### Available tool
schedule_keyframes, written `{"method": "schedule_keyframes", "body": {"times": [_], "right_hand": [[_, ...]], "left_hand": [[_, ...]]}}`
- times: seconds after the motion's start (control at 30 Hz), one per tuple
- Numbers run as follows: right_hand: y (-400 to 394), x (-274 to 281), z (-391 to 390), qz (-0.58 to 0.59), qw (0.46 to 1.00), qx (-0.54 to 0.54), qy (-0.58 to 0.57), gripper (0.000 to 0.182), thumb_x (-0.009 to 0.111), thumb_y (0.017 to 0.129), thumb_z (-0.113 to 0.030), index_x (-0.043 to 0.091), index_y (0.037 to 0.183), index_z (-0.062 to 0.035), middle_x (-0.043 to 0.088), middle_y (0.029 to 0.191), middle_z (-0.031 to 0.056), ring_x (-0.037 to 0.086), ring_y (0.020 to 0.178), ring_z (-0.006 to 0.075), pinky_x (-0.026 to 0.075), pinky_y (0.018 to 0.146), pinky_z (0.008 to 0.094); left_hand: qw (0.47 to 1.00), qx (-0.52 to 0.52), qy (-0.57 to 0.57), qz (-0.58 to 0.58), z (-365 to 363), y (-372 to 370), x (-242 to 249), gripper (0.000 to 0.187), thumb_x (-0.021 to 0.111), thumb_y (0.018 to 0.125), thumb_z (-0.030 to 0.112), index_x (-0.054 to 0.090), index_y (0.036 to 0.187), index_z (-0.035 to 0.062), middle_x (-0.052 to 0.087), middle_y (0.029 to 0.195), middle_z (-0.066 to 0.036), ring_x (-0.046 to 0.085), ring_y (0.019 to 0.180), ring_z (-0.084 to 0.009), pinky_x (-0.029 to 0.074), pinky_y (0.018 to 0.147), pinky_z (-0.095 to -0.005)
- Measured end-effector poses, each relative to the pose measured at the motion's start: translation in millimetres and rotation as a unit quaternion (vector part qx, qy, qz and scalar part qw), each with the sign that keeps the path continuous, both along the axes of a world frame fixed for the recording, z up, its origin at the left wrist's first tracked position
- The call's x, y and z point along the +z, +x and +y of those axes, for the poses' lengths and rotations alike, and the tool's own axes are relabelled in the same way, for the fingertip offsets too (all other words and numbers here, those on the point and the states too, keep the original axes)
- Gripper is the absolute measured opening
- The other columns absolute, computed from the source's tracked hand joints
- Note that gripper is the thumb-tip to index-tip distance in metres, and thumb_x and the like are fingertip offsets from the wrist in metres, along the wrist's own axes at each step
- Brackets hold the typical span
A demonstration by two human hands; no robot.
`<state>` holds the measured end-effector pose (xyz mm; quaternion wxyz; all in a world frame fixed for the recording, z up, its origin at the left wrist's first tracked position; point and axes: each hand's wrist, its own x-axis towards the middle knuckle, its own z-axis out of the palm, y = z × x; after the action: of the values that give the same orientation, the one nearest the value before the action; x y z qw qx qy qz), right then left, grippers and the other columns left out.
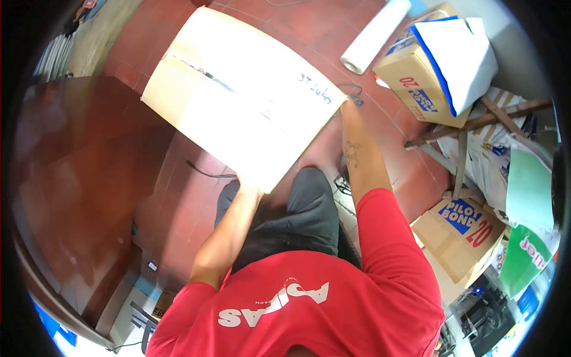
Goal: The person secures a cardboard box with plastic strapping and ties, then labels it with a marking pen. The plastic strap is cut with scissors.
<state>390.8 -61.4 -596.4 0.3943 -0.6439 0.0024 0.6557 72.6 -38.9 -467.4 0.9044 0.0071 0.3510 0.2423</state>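
Note:
A large closed cardboard box (pixel 238 101) is held at an angle in front of my legs. Its top is brightly lit, with dark handwriting near the right edge and a taped seam across it. My left hand (pixel 250 183) grips its near corner, just above my knees. At the right corner, my right hand (pixel 350 107) holds the edge. The fingers of both hands are mostly hidden by the box.
Dark red tiles (pixel 315 30) cover the floor. A brown wooden table (pixel 83 154) stands left. To the right are a white roll (pixel 375 35), a carton with a white-and-blue sheet (pixel 416 77), a wooden frame (pixel 476 125) and another printed carton (pixel 458 232).

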Motion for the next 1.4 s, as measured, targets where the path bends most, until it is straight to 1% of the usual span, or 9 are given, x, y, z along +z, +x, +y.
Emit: {"method": "schedule_keyframes", "body": {"times": [0.37,0.63,0.7,0.93,1.03,1.07,1.13,1.17,1.4], "right_hand": [[-11.2,22.7,-6.3,0.020,0.999,0.040,-0.019,0.067,0.049,0.088,-0.063,0.058,0.129,-0.0107,0.066,0.116,0.0153,0.066,0.097,0.0347,0.053,0.079,0.0615],[-18.7,75.9,1.2,0.014,0.993,0.104,-0.062,0.083,0.047,0.084,-0.072,0.048,0.142,-0.0132,0.054,0.140,0.0187,0.058,0.118,0.0443,0.049,0.084,0.0700],[-47.7,173.1,7.0,-0.043,0.982,0.132,-0.127,0.074,0.047,0.091,-0.063,0.049,0.141,-0.0091,0.059,0.133,0.0161,0.062,0.113,0.0344,0.053,0.087,0.0576],[-59.4,76.7,-67.9,0.027,0.999,-0.027,0.015,0.049,0.047,0.101,-0.037,0.058,0.131,-0.0003,0.064,0.120,0.0090,0.063,0.102,0.0108,0.054,0.083,0.0310],[-46.5,61.6,-79.4,-0.001,1.000,0.018,0.003,0.044,0.056,0.097,-0.035,0.061,0.128,-0.0041,0.066,0.120,0.0121,0.065,0.102,0.0174,0.051,0.090,0.0320],[-41.8,61.5,-73.1,-0.251,0.952,0.150,-0.094,0.039,0.064,0.089,-0.028,0.065,0.124,-0.0090,0.063,0.125,0.0150,0.064,0.106,0.0256,0.051,0.090,0.0377],[-32.0,51.3,-77.2,-0.423,0.872,0.225,-0.101,0.037,0.065,0.086,-0.025,0.067,0.121,-0.0111,0.061,0.127,0.0146,0.061,0.113,0.0286,0.050,0.093,0.0394],[-29.6,45.4,-83.9,-0.577,0.756,0.291,-0.106,0.035,0.067,0.083,-0.021,0.069,0.118,-0.0131,0.058,0.129,0.0143,0.057,0.119,0.0317,0.049,0.096,0.0412],[-5.3,5.6,-88.3,-0.596,0.578,0.549,-0.099,0.028,0.064,0.080,-0.019,0.071,0.106,-0.0143,0.063,0.119,0.0082,0.051,0.123,0.0293,0.037,0.101,0.0468]], "left_hand": [[0.976,-0.038,0.205,0.060,9.7,-27.0,-9.7,0.058,0.038,0.101,0.052,0.051,0.134,0.0063,0.062,0.126,-0.014,0.062,0.111,-0.0312,0.058,0.079,-0.0466],[0.997,-0.049,0.053,0.033,27.7,-40.0,43.9,0.065,0.036,0.100,0.057,0.047,0.139,0.0063,0.059,0.131,-0.017,0.061,0.113,-0.0351,0.057,0.082,-0.0481],[0.999,-0.031,-0.004,0.039,22.2,-41.4,50.6,0.067,0.035,0.099,0.059,0.046,0.140,0.0064,0.058,0.132,-0.017,0.061,0.114,-0.0360,0.056,0.083,-0.0485],[0.982,-0.035,-0.153,0.109,-19.1,-78.8,17.6,0.071,0.032,0.101,0.058,0.038,0.148,0.0064,0.043,0.149,-0.017,0.042,0.137,-0.0345,0.042,0.109,-0.0520],[0.932,-0.208,-0.068,0.289,-1.5,-104.1,14.0,0.058,0.048,0.100,0.044,0.044,0.143,0.0051,0.054,0.141,-0.015,0.055,0.125,-0.0310,0.046,0.103,-0.0474],[0.892,-0.294,0.023,0.343,12.2,-116.7,-3.3,0.057,0.055,0.099,0.039,0.045,0.143,0.0044,0.055,0.139,-0.016,0.057,0.123,-0.0306,0.047,0.102,-0.0464],[0.665,-0.472,0.382,0.436,44.8,-151.9,-52.8,0.062,0.066,0.090,0.036,0.051,0.138,0.0000,0.058,0.136,-0.018,0.058,0.122,-0.0316,0.046,0.101,-0.0406],[0.663,-0.474,0.378,0.439,57.8,-172.6,-80.9,0.062,0.066,0.090,0.036,0.051,0.138,0.0000,0.058,0.136,-0.018,0.058,0.122,-0.0316,0.046,0.101,-0.0406],[0.573,-0.500,0.508,0.404,70.2,-183.3,-152.3,0.067,0.069,0.085,0.042,0.053,0.137,0.0016,0.052,0.142,-0.022,0.050,0.132,-0.0309,0.042,0.106,-0.0391]]}}
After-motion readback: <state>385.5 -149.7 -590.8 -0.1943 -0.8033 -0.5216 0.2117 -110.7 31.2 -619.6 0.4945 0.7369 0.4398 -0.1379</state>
